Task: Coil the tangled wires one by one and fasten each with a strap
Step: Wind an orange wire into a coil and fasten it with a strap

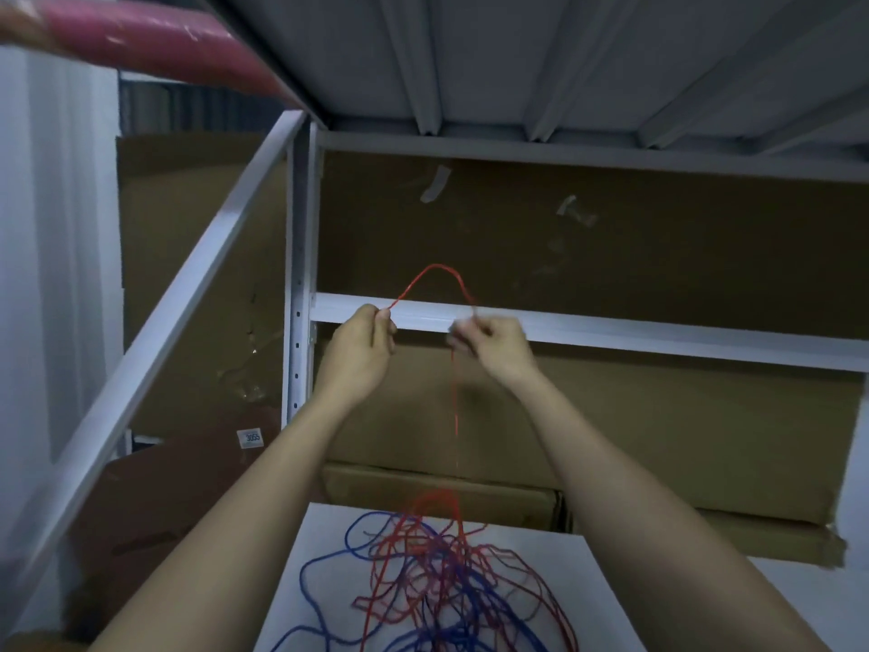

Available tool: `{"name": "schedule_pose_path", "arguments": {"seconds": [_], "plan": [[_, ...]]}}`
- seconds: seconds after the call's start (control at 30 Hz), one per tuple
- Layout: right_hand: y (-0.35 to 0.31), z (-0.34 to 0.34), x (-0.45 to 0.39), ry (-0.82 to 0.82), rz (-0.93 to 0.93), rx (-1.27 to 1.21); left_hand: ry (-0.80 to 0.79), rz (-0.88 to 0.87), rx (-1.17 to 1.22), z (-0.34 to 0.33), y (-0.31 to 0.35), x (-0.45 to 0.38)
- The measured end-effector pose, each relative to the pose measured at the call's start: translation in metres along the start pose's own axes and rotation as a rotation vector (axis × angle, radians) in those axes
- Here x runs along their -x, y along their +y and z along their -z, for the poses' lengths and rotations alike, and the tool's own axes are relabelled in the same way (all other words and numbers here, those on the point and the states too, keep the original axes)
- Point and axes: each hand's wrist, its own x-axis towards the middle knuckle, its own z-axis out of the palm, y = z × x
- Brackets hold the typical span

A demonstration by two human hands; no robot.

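A red wire point(437, 270) arches between two raised hands and drops in a thin, blurred strand to a tangle point(442, 581) of red and blue wires on a white table point(611, 604). The left hand point(364, 341) pinches one end between thumb and curled fingers; the right hand point(491, 343), smeared by motion, has its fingers curled round the wire. The tangle's near part is cut off below. A label point(249, 436) on a box point(188, 487) reads "3055". Cardboard point(635, 247) fills the white shelf frame point(611, 329) behind.
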Motion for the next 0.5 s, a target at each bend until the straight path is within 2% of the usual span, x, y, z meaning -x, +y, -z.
{"name": "schedule_pose_path", "arguments": {"seconds": [0.03, 0.07, 0.1, 0.2, 0.23, 0.3, 0.37, 0.5], "plan": [[0.009, -0.002, 0.003, -0.123, -0.062, 0.211, -0.005, 0.005, 0.009, -0.001, 0.0, 0.001], [0.011, -0.002, 0.001, -0.164, -0.082, 0.254, -0.012, 0.012, 0.026, -0.001, 0.001, 0.002], [0.006, -0.001, -0.003, -0.123, -0.05, 0.142, -0.02, 0.021, 0.051, -0.001, 0.002, 0.001], [-0.029, 0.014, -0.012, 0.15, 0.129, -0.358, -0.03, 0.062, 0.111, 0.002, 0.004, 0.0], [-0.036, 0.018, -0.015, 0.212, 0.187, -0.37, -0.037, 0.074, 0.117, 0.002, 0.005, 0.0], [-0.028, 0.017, -0.017, 0.271, 0.209, -0.178, -0.058, 0.093, 0.134, 0.001, 0.004, 0.002], [-0.002, 0.011, -0.013, 0.219, 0.13, -0.05, -0.076, 0.122, 0.219, -0.001, 0.004, 0.006], [0.036, -0.001, 0.009, 0.148, -0.103, -0.182, -0.118, 0.25, 0.582, -0.001, 0.004, 0.016]]}}
